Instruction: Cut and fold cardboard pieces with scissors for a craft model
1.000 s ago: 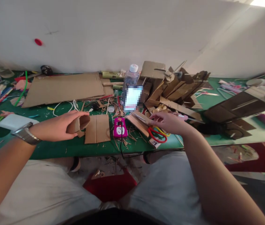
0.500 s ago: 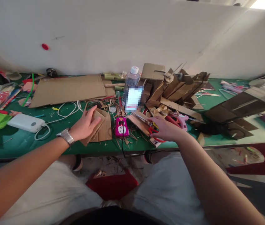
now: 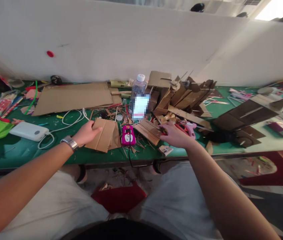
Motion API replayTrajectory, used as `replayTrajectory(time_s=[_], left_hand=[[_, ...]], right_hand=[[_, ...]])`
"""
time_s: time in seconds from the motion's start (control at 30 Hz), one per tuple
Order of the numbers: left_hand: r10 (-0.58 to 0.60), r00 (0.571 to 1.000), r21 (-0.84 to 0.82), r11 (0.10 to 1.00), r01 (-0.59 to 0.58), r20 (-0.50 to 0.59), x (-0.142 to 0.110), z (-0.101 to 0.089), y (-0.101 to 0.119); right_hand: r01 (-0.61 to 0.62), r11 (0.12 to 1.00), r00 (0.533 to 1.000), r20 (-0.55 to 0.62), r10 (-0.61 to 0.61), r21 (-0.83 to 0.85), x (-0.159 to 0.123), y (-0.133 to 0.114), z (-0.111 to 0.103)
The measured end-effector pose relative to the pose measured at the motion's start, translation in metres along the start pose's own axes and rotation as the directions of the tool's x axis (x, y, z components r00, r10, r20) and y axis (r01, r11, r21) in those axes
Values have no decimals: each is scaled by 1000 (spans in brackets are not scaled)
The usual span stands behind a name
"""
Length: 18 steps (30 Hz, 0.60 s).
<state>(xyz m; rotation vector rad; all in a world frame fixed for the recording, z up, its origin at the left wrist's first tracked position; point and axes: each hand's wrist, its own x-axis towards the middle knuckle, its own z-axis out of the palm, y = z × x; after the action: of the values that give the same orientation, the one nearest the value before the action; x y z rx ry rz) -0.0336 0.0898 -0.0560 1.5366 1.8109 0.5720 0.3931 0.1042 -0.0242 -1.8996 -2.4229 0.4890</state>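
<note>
My left hand (image 3: 87, 132) is at the left edge of a small cardboard piece (image 3: 103, 133), its thumb on top and its fingers closed at the edge. This piece overlaps others on the green table. My right hand (image 3: 175, 134) is curled over the scissors, and only a bit of their red and yellow handle (image 3: 164, 132) shows by the fingertips; the blades are hidden. A folded cardboard strip (image 3: 148, 130) lies just left of that hand. Close by on its right is a pink glue gun (image 3: 190, 129). Between my hands sits a magenta box (image 3: 128, 135) with a black cord.
Behind are a clear bottle (image 3: 140, 87), a lit, blurred-out phone (image 3: 140, 106) and a large cardboard sheet (image 3: 73, 96). Cut cardboard forms (image 3: 186, 95) crowd the right. A white power bank (image 3: 26, 131) with its cable lies left. Scraps cover the table's middle.
My left hand has gone from spread fingers over the cardboard to closing at its left edge, and the piece lies flatter. The scissors' blades and red loop, visible before, are now hidden.
</note>
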Motion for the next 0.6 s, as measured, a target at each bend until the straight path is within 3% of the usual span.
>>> replayTrajectory(time_s=[0.13,0.27,0.47,0.6], left_hand=[[8,999,29,1000,-7,-48,-4,1,4],[1,996,36,999,2,-86,-4,3,2],[-36,998,-217,976,23,-53,-3,4,3],[0,1000,-355,935,0,1,-8,-3,5]], right_hand=[[-59,998,987,-151,59,4,11,-7,14],[-104,994,988,-113,100,-25,22,-14,22],[-102,994,981,-166,96,-28,23,-21,18],[-88,996,973,-217,82,-22,19,-23,9]])
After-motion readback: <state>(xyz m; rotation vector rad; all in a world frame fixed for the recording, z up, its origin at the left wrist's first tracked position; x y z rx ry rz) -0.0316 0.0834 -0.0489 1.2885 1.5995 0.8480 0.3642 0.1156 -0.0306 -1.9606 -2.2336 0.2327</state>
